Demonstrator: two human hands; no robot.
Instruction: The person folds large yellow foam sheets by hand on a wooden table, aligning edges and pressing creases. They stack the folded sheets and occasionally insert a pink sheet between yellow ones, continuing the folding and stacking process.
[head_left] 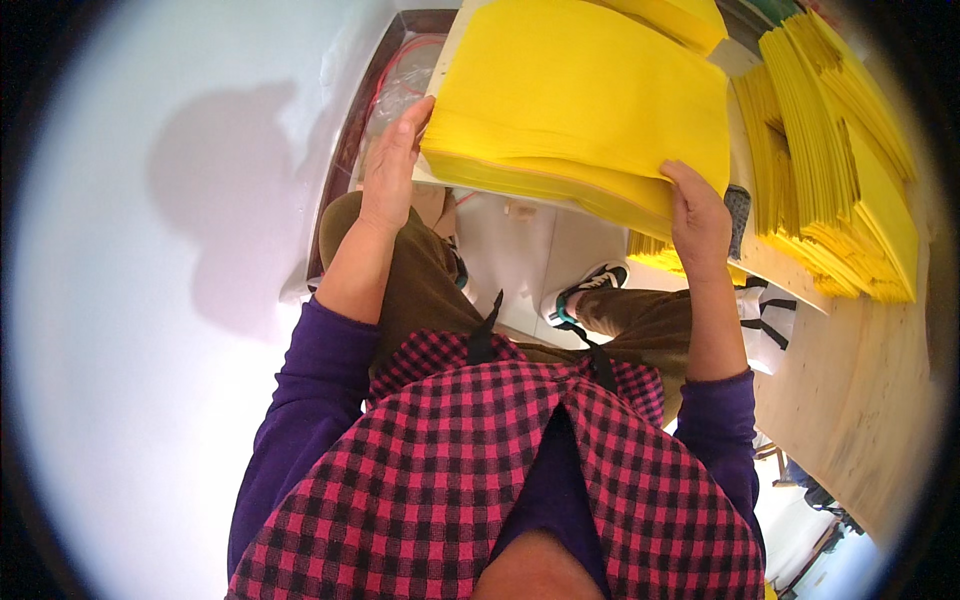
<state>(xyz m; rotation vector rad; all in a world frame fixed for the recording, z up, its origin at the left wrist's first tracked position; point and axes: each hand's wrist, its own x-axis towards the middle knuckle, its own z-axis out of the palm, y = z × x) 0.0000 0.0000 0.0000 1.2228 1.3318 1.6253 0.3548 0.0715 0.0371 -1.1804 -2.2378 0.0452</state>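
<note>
A thick stack of yellow sheets (580, 95) lies in front of me on a pale wooden surface; I cannot tell whether they are paper or cloth. My left hand (393, 165) rests against the stack's near left corner, its fingers stretched out along the side edge. At the near right corner, my right hand (700, 220) is closed on the edge of the yellow sheets. The layers bow and part a little along the near edge between my hands. Part of the right hand's grip is hidden by the sheets.
More yellow stacks (815, 150) lean in folded piles on the wooden table (860, 370) at the right. A dark grey object (738, 218) sits beside my right wrist. A white bag with black straps (768, 325) is below the table edge. A white wall (130, 400) runs along the left.
</note>
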